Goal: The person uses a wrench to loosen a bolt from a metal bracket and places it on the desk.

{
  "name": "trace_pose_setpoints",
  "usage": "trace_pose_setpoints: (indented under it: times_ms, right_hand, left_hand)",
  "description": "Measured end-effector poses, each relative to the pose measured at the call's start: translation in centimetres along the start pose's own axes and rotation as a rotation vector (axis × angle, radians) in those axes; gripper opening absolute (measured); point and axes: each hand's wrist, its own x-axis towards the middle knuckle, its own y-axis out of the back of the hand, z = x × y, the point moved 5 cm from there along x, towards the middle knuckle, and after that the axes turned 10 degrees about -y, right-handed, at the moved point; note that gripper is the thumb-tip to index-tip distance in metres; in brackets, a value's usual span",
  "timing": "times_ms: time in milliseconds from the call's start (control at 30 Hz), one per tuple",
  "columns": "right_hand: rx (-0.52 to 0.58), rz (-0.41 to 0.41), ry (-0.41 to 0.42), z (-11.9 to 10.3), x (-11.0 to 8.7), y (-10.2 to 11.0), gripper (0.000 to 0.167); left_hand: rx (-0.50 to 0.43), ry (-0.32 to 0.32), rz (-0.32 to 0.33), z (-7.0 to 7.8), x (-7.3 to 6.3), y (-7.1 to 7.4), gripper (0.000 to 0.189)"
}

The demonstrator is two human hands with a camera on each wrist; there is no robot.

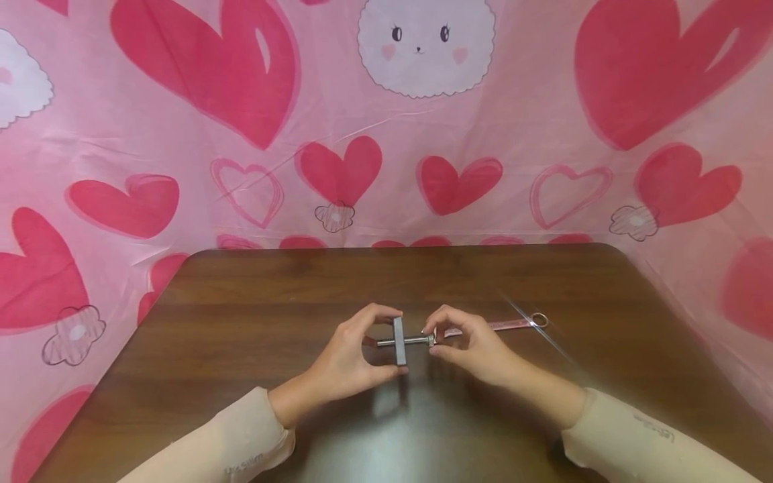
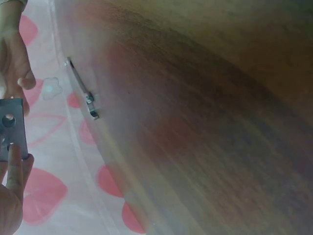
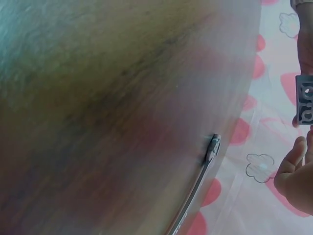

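My left hand grips a grey metal plate by its two ends, thumb at the near end and fingers at the far end. A steel bolt runs through the plate, its shank showing on both sides. At the bolt's head, my right hand pinches with thumb and forefinger. In the left wrist view the plate shows a round hole, with a finger lying over its lower part. Cut-out shapes mark the plate in the right wrist view.
A long shiny wrench lies on the brown wooden table behind my right hand, its ring end to the right and its other end hidden. A pink cloth with hearts hangs behind the table and along its sides.
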Motion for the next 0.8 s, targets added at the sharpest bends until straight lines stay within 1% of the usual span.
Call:
trace_pose_setpoints:
  times_ms: [133,267,367,500,567,667,800]
  right_hand:
    - [-0.012,-0.01,-0.005,0.03,0.09,0.11,0.028]
    - [-0.028,-0.009,-0.05,0.17,0.09,0.38,0.026]
    - [0.015,-0.033,-0.103,0.3,0.06,0.3,0.023]
    - [0.109,-0.073,-0.165,0.43,0.05,-0.09,0.022]
    - [0.123,-0.072,-0.171,0.4,0.13,-0.24,0.023]
    - [0.116,-0.052,-0.17,0.28,0.3,-0.34,0.023]
    - [0.124,-0.035,-0.175,0.2,0.47,-0.44,0.023]
  left_hand:
    - [-0.004,0.004,0.001,-0.14,0.0,0.03,0.072]
    - [-0.002,-0.002,0.009,-0.08,-0.01,0.12,0.072]
    - [0.003,-0.018,0.014,0.09,-0.06,0.16,0.071]
    - [0.014,-0.053,0.016,0.35,-0.12,0.14,0.07]
    - [0.023,-0.068,0.015,0.43,-0.14,0.12,0.07]
    - [0.028,-0.076,0.014,0.54,-0.12,0.12,0.069]
    - [0.019,-0.068,0.009,0.59,-0.03,0.14,0.067]
